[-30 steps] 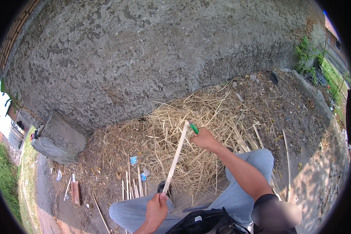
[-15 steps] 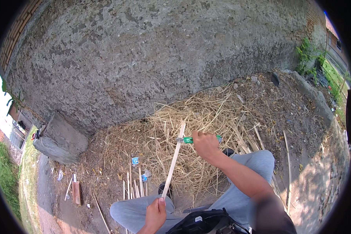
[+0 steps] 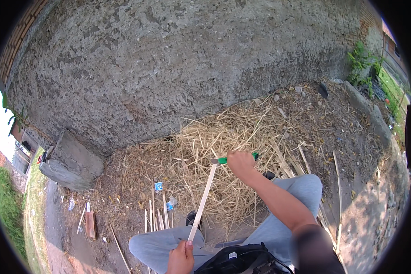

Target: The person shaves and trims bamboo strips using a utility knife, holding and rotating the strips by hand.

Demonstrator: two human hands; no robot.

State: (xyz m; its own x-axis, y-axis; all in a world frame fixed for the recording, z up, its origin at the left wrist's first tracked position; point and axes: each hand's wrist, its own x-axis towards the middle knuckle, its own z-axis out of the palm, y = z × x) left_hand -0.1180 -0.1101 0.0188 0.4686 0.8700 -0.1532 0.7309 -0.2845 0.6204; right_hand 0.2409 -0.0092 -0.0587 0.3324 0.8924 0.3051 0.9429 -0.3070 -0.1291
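Head view: left hand (image 3: pixel 181 259) clamps the strip's (image 3: pixel 202 201) lower end; right hand (image 3: pixel 241 163), well apart, grips the knife (image 3: pixel 222 160), blade at the upper end. Strip slants over shavings (image 3: pixel 242 196), whose heap suggests much paring done; this strip seems unfinished.

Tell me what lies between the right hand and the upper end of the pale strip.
In the head view, the front of the green knife, with its blade, lies between the right hand and the pale strip.
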